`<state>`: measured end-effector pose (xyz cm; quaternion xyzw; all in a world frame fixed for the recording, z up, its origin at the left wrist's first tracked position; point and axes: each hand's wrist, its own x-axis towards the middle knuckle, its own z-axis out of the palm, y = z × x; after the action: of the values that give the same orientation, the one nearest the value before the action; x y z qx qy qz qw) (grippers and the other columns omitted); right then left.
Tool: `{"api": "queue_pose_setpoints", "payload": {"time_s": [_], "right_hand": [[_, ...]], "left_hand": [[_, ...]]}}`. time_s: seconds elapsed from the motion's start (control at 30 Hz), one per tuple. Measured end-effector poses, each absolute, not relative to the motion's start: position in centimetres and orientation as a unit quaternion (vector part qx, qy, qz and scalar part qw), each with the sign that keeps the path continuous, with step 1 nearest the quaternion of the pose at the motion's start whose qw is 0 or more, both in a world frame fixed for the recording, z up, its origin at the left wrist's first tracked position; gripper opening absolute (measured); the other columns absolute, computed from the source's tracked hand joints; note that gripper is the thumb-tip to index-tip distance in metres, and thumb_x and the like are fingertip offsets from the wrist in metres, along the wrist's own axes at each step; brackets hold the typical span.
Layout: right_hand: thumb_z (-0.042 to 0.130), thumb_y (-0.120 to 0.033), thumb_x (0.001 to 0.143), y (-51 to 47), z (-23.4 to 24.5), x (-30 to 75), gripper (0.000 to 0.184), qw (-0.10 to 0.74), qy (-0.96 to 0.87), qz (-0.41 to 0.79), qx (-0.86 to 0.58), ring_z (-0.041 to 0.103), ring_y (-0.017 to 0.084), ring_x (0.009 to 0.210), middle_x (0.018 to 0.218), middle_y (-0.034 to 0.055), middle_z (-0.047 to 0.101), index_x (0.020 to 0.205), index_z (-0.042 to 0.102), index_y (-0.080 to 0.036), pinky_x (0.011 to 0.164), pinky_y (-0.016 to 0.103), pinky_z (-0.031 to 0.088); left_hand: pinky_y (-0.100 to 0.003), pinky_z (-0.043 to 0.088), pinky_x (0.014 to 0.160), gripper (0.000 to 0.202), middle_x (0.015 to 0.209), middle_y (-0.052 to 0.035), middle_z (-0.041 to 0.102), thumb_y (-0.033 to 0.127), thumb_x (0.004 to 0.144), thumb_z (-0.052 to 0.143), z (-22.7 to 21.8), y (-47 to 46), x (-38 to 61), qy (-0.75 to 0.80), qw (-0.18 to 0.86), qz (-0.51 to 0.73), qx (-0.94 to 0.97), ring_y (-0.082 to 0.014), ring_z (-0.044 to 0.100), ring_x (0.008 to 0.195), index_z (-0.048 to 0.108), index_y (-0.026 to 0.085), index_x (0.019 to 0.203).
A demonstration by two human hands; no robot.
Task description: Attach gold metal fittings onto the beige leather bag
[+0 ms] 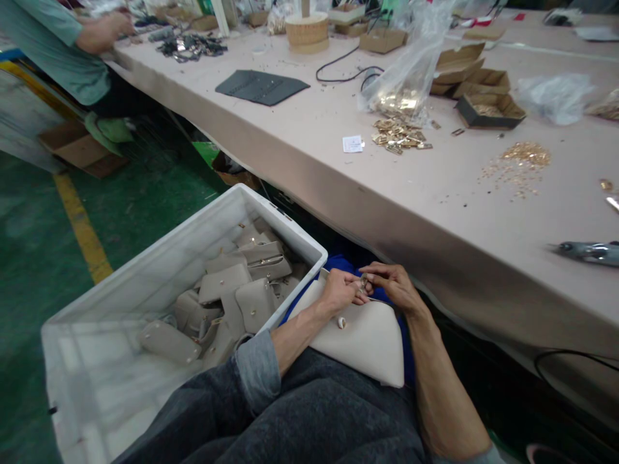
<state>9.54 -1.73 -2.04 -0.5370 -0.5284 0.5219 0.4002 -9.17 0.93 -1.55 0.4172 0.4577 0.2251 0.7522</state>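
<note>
A beige handbag (pixel 370 338) lies across my lap, with a small gold clasp (pixel 342 323) on its face. At the bag's far edge my left hand (pixel 340 291) is closed, fingertips pinching a small metal fitting (pixel 363 282). My right hand (pixel 393 285) meets it from the other side, thumb and fingers pinched on the same fitting. The exact shape of the fitting is too small to make out, and the fingers partly cover it. Whether it is attached to the bag, I cannot tell.
Left of my lap stands a white plastic crate (pixel 101 303) holding several beige handbags (pixel 225 283). The worktable (pixel 309 138) bears a pile of gold metal plates (pixel 399 135), small gold parts (pixel 525 158), an open cardboard box (pixel 489 111) and a hand tool (pixel 587 252). A co-worker (pixel 62 51) is at the far left.
</note>
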Motion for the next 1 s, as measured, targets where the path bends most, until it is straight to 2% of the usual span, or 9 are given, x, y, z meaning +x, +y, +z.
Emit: {"api": "queue_pose_setpoints", "payload": {"time_s": [0.3, 0.37, 0.5, 0.63, 0.73, 0.8, 0.87, 0.93, 1.0], "right_hand": [[0.083, -0.048, 0.084, -1.8, -2.4, 8.7, 0.051, 0.431, -0.443, 0.552, -0.561, 0.070, 0.021, 0.075, 0.088, 0.0088, 0.077, 0.121, 0.078, -0.013, 0.078, 0.037, 0.057], [0.082, -0.050, 0.084, -1.9, -2.0, 8.4, 0.051, 0.424, -0.440, 0.532, -0.586, 0.071, 0.023, 0.075, 0.088, 0.0102, 0.078, 0.119, 0.079, -0.014, 0.077, 0.039, 0.059], [0.079, -0.047, 0.087, -2.8, 1.5, 9.0, 0.034, 0.404, -0.504, 0.403, -0.648, 0.071, 0.026, 0.072, 0.093, 0.0103, 0.079, 0.110, 0.082, -0.023, 0.070, 0.042, 0.060], [0.075, -0.048, 0.091, -4.7, 7.9, 12.7, 0.031, 0.507, -0.489, 0.247, -0.666, 0.069, 0.025, 0.067, 0.087, 0.0089, 0.076, 0.115, 0.080, -0.029, 0.063, 0.042, 0.060], [0.072, -0.056, 0.092, -6.7, 12.8, 17.6, 0.041, 0.556, -0.387, 0.071, -0.732, 0.068, 0.026, 0.066, 0.082, 0.0099, 0.073, 0.118, 0.077, -0.025, 0.065, 0.044, 0.060], [0.065, -0.063, 0.093, -7.6, 15.0, 21.8, 0.054, 0.495, -0.284, -0.064, -0.819, 0.071, 0.031, 0.076, 0.086, 0.0136, 0.073, 0.123, 0.074, -0.019, 0.078, 0.050, 0.060], [0.057, -0.066, 0.093, -7.8, 16.0, 26.0, 0.063, 0.362, -0.175, -0.163, -0.901, 0.071, 0.041, 0.101, 0.097, 0.0221, 0.074, 0.124, 0.072, -0.013, 0.096, 0.060, 0.054], [0.061, -0.071, 0.088, -7.4, 16.1, 29.6, 0.076, 0.281, -0.099, -0.146, -0.943, 0.064, 0.050, 0.119, 0.114, 0.0343, 0.069, 0.128, 0.066, -0.006, 0.103, 0.067, 0.049], [0.073, -0.069, 0.077, -6.6, 15.7, 32.1, 0.087, 0.283, -0.058, -0.095, -0.953, 0.059, 0.055, 0.127, 0.123, 0.0425, 0.062, 0.129, 0.061, -0.001, 0.105, 0.069, 0.046]], "left_hand": [[-0.021, 0.059, 0.052, 0.018, 0.065, -0.0113, 0.074, 0.019, 0.096, 0.072, -1.7, 1.0, -9.0, 0.503, 0.729, 0.246, 0.394, -0.0165, 0.071, 0.053, 0.077, 0.006, 0.084], [-0.022, 0.059, 0.052, 0.019, 0.063, -0.0109, 0.073, 0.022, 0.094, 0.074, -1.3, 1.0, -8.9, 0.508, 0.725, 0.251, 0.391, -0.0166, 0.070, 0.051, 0.076, 0.006, 0.084], [-0.020, 0.052, 0.044, 0.028, 0.055, -0.0108, 0.070, 0.032, 0.088, 0.077, -0.8, 0.9, -9.1, 0.501, 0.717, 0.272, 0.403, -0.0159, 0.065, 0.044, 0.073, 0.007, 0.076], [-0.023, 0.054, 0.047, 0.053, 0.058, -0.0127, 0.072, 0.058, 0.068, 0.087, -2.6, 1.7, -9.3, 0.492, 0.717, 0.288, 0.400, -0.0197, 0.068, 0.049, 0.076, 0.007, 0.080], [-0.024, 0.053, 0.048, 0.062, 0.062, -0.0144, 0.073, 0.067, 0.060, 0.088, -3.8, 2.2, -9.3, 0.493, 0.718, 0.288, 0.398, -0.0200, 0.067, 0.051, 0.077, 0.008, 0.076], [-0.024, 0.053, 0.048, 0.063, 0.062, -0.0137, 0.073, 0.068, 0.057, 0.090, -3.8, 2.2, -9.4, 0.491, 0.721, 0.285, 0.397, -0.0198, 0.067, 0.050, 0.076, 0.009, 0.075], [-0.025, 0.054, 0.048, 0.061, 0.060, -0.0121, 0.072, 0.067, 0.057, 0.091, -3.5, 2.1, -9.5, 0.491, 0.721, 0.287, 0.396, -0.0205, 0.067, 0.050, 0.076, 0.010, 0.075], [-0.026, 0.054, 0.048, 0.059, 0.058, -0.0112, 0.071, 0.066, 0.057, 0.091, -3.0, 2.0, -9.5, 0.497, 0.715, 0.296, 0.393, -0.0211, 0.066, 0.050, 0.075, 0.011, 0.073], [-0.026, 0.054, 0.047, 0.059, 0.058, -0.0111, 0.071, 0.066, 0.057, 0.091, -2.5, 1.8, -9.4, 0.500, 0.709, 0.306, 0.393, -0.0213, 0.066, 0.050, 0.075, 0.011, 0.072]]}}
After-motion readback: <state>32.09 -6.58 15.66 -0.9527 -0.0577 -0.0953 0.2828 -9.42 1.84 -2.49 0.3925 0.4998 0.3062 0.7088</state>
